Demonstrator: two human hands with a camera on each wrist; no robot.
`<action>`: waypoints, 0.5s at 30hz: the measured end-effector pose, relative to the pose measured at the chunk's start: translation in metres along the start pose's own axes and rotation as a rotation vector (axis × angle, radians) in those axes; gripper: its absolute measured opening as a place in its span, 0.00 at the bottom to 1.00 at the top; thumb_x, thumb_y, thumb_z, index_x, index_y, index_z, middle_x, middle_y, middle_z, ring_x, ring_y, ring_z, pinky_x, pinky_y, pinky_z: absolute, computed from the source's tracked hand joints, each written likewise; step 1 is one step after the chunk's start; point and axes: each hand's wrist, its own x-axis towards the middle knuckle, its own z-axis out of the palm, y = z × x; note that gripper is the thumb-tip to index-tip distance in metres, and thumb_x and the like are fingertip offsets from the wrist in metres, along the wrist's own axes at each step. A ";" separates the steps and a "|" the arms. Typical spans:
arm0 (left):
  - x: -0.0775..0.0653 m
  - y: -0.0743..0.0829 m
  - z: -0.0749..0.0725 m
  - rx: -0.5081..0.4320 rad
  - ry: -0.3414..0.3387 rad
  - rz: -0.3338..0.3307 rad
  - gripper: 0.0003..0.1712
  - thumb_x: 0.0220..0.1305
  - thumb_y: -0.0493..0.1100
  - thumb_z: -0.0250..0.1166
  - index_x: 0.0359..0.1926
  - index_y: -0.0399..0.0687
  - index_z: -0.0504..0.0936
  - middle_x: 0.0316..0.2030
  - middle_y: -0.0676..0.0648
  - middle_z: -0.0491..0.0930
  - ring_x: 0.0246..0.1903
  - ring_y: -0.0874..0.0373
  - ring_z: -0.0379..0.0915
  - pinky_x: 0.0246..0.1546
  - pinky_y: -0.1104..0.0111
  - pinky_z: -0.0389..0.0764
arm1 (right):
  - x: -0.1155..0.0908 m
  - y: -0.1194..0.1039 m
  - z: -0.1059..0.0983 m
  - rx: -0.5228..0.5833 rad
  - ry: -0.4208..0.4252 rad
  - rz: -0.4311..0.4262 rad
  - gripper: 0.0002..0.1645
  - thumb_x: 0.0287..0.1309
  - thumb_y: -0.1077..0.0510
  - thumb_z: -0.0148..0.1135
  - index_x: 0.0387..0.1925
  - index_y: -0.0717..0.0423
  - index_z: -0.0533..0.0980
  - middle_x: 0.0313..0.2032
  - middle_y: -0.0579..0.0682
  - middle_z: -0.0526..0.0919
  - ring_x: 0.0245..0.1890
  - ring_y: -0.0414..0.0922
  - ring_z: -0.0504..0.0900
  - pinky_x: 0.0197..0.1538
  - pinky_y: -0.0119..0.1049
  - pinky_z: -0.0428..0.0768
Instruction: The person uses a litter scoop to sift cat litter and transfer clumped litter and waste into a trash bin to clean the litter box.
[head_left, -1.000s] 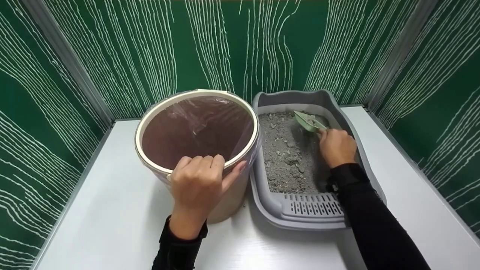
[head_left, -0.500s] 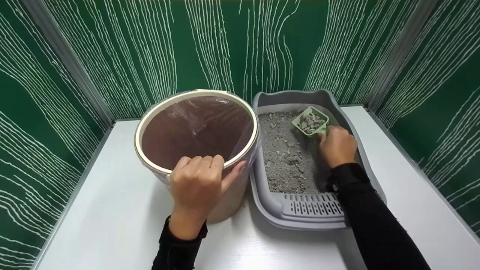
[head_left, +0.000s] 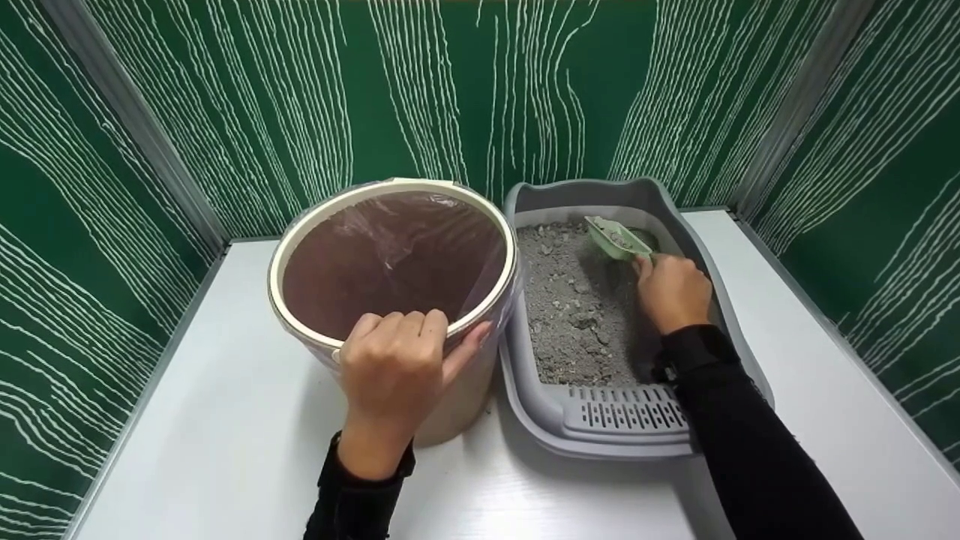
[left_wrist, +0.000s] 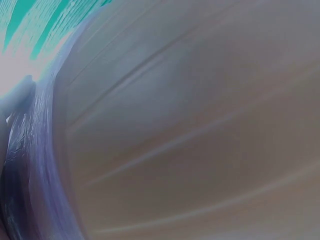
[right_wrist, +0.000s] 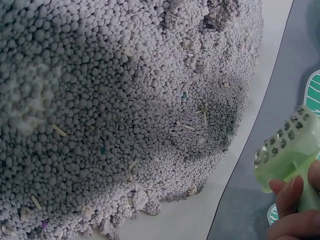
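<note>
My right hand (head_left: 677, 292) grips the handle of a green litter scoop (head_left: 618, 238), tilted above the far part of a grey litter box (head_left: 525, 390). Some grey litter shows in the scoop. In the right wrist view the slotted underside of the scoop (right_wrist: 282, 145) is at the right edge, apart from the grey cat litter (right_wrist: 125, 100). My left hand (head_left: 397, 360) holds the near rim of a round trash bin (head_left: 281, 262), lined with a clear plastic bag. Fingers curl over the rim; the thumb lies along its outside. The left wrist view is mostly the bin's outer wall (left_wrist: 190, 125).
The bin and litter box stand side by side on a white table (head_left: 217, 420). Green panels with white wavy lines (head_left: 420, 90) enclose the back and sides. A slotted step (head_left: 630, 411) forms the near end of the litter box.
The scoop has turned from tilted to level, showing grey clumps in it, then tilted again. My right hand moved only slightly; the left hand and the bin stayed put.
</note>
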 end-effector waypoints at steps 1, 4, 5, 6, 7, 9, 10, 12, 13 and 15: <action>0.000 0.000 0.000 0.000 0.000 0.000 0.36 0.64 0.68 0.63 0.13 0.51 0.63 0.09 0.52 0.62 0.10 0.55 0.61 0.19 0.64 0.60 | 0.000 0.000 0.000 0.002 -0.001 0.000 0.25 0.75 0.47 0.53 0.34 0.64 0.81 0.36 0.73 0.85 0.35 0.73 0.84 0.38 0.67 0.75; 0.000 0.000 0.000 0.001 0.000 0.000 0.36 0.64 0.68 0.63 0.13 0.51 0.63 0.08 0.52 0.62 0.09 0.55 0.60 0.19 0.64 0.60 | 0.001 0.000 -0.001 -0.001 -0.002 0.002 0.25 0.75 0.46 0.53 0.34 0.63 0.81 0.36 0.73 0.85 0.35 0.73 0.84 0.37 0.67 0.74; 0.000 0.000 0.000 0.002 0.000 0.000 0.36 0.64 0.68 0.63 0.13 0.51 0.63 0.08 0.52 0.61 0.09 0.55 0.60 0.19 0.64 0.60 | 0.001 0.000 -0.001 -0.003 -0.005 0.002 0.25 0.75 0.46 0.53 0.33 0.63 0.81 0.35 0.73 0.85 0.34 0.73 0.84 0.36 0.67 0.74; 0.000 0.000 0.000 0.002 0.001 0.001 0.36 0.64 0.68 0.63 0.13 0.51 0.63 0.08 0.52 0.61 0.09 0.55 0.60 0.19 0.64 0.60 | 0.001 0.001 -0.001 -0.004 -0.008 0.002 0.26 0.76 0.46 0.52 0.33 0.63 0.81 0.36 0.73 0.85 0.34 0.73 0.84 0.36 0.67 0.74; 0.000 0.000 0.000 0.001 0.001 0.001 0.36 0.64 0.68 0.63 0.13 0.51 0.63 0.08 0.52 0.61 0.09 0.55 0.60 0.19 0.64 0.60 | 0.001 0.001 -0.001 -0.006 -0.014 0.004 0.26 0.76 0.46 0.52 0.32 0.63 0.80 0.35 0.73 0.85 0.34 0.73 0.84 0.36 0.67 0.74; 0.000 0.000 0.000 0.002 0.001 0.003 0.36 0.64 0.68 0.63 0.13 0.51 0.63 0.08 0.52 0.61 0.10 0.55 0.60 0.19 0.64 0.60 | 0.001 0.001 -0.001 -0.012 -0.022 0.011 0.27 0.76 0.46 0.51 0.31 0.63 0.80 0.35 0.73 0.85 0.34 0.72 0.84 0.35 0.66 0.75; 0.000 0.000 0.000 0.002 0.001 0.004 0.36 0.64 0.68 0.63 0.13 0.51 0.63 0.08 0.52 0.61 0.10 0.55 0.60 0.19 0.64 0.61 | 0.001 0.001 -0.002 -0.014 -0.024 0.014 0.28 0.76 0.45 0.50 0.30 0.63 0.80 0.35 0.73 0.85 0.33 0.72 0.84 0.35 0.66 0.75; 0.001 0.000 0.000 0.004 0.003 0.006 0.36 0.64 0.68 0.64 0.13 0.51 0.63 0.08 0.52 0.61 0.10 0.55 0.60 0.19 0.64 0.61 | 0.001 0.001 -0.002 -0.016 -0.021 0.011 0.27 0.76 0.45 0.51 0.28 0.62 0.79 0.35 0.73 0.85 0.33 0.72 0.84 0.35 0.66 0.75; 0.001 0.000 0.000 0.006 0.006 0.007 0.36 0.64 0.68 0.64 0.13 0.51 0.62 0.08 0.52 0.61 0.10 0.55 0.60 0.19 0.64 0.60 | 0.000 0.001 -0.003 -0.017 -0.014 0.008 0.27 0.75 0.46 0.53 0.27 0.62 0.78 0.34 0.73 0.85 0.33 0.73 0.83 0.35 0.66 0.75; 0.001 0.000 0.000 0.008 0.010 0.009 0.36 0.64 0.68 0.64 0.13 0.51 0.62 0.08 0.52 0.60 0.10 0.55 0.59 0.19 0.64 0.60 | 0.000 0.000 -0.003 -0.015 0.003 -0.003 0.25 0.73 0.47 0.56 0.26 0.62 0.76 0.34 0.73 0.84 0.34 0.73 0.83 0.36 0.67 0.74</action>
